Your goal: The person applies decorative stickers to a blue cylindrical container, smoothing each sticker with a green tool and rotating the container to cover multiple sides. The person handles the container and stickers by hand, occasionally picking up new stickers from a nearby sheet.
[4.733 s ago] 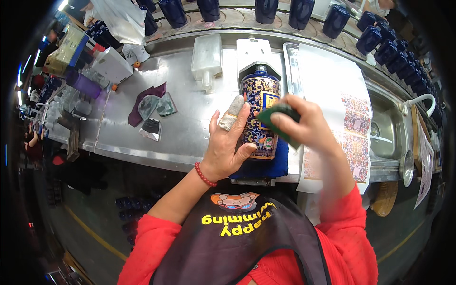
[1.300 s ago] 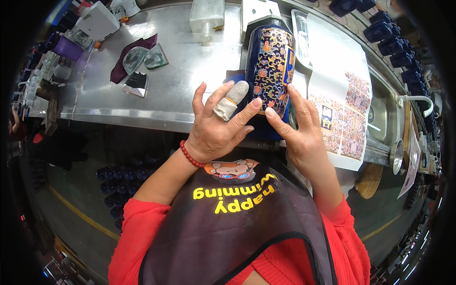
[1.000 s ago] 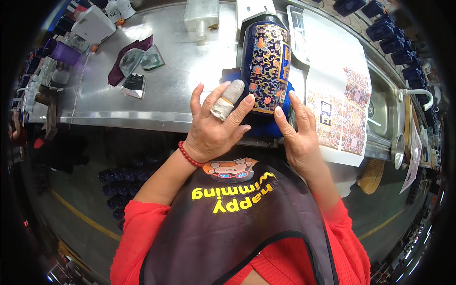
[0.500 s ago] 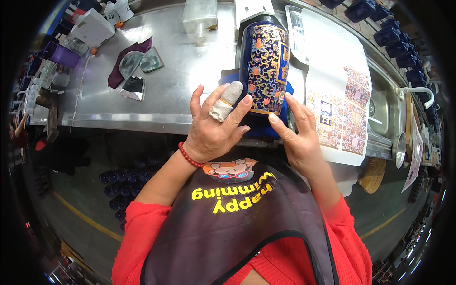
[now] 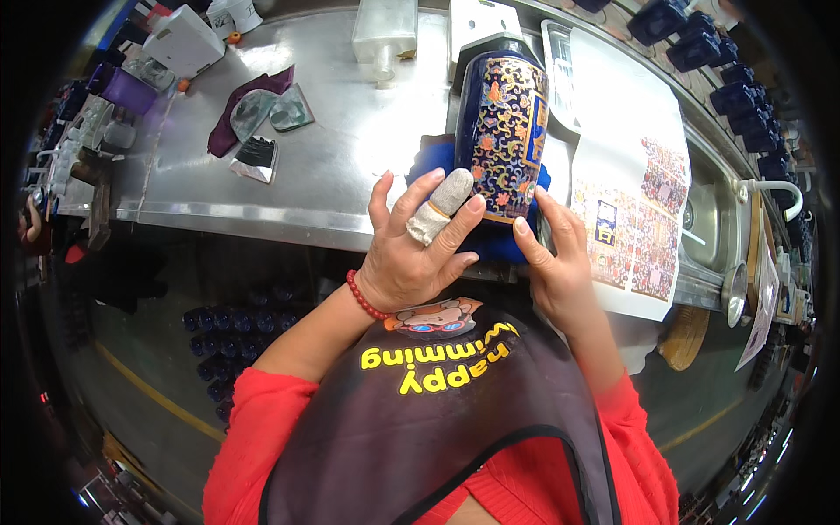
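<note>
A dark blue bottle (image 5: 503,131) with a flowered, gold-edged decal lies on a blue cloth (image 5: 435,155) at the counter's front, its base toward me. My left hand (image 5: 416,236) is at the bottle's lower left, fingers spread and holding nothing. One of its fingers wears a grey fabric cover (image 5: 452,192) tied with a band, close against the bottle's side. At the lower right corner of the bottle is my right hand (image 5: 560,254), thumb at the base edge and index finger along the side, closed lightly on that corner. Its other fingers are partly hidden.
A printed decal sheet (image 5: 626,219) lies to the right, beside a sink with a tap (image 5: 770,186). Clear glass pieces (image 5: 271,109) and a maroon cloth (image 5: 229,122) rest on the metal counter at left. Behind stands a clear bottle (image 5: 385,31).
Relative to the picture, the bottle, both hands and the counter items have shifted slightly right and down. The hands keep nearly the same places on the bottle.
</note>
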`<action>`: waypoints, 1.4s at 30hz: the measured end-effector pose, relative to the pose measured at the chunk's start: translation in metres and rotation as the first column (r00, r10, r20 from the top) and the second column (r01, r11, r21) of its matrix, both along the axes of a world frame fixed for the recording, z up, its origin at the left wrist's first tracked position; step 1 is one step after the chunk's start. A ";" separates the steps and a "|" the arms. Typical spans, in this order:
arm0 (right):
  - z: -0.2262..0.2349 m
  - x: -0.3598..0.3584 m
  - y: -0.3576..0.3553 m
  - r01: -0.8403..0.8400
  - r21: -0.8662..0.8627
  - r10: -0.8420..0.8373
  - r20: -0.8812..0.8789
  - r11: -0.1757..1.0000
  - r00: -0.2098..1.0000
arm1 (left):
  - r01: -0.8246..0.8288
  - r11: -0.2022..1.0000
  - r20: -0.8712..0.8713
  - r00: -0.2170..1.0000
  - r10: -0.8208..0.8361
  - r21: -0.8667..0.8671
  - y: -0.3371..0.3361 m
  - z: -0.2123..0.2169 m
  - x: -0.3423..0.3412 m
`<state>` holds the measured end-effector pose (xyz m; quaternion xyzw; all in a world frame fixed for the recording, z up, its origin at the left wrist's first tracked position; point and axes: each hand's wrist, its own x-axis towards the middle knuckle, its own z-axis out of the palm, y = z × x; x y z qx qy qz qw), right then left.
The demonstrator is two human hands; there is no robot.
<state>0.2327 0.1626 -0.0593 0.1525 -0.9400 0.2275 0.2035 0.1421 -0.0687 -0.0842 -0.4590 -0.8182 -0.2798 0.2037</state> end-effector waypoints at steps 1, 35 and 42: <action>0.000 0.000 0.000 0.001 0.002 -0.001 0.008 1.000 1.000 | -0.002 1.000 0.018 1.000 0.002 0.003 0.000 0.000 0.002; -0.003 -0.003 -0.005 0.006 -0.059 -0.007 -0.026 0.998 1.000 | -0.071 0.996 0.163 0.983 0.080 -0.060 0.023 0.050 -0.005; -0.008 -0.004 -0.008 0.010 -0.108 -0.016 -0.055 0.994 0.998 | 0.021 1.000 0.204 0.979 -0.024 0.018 0.056 0.054 -0.024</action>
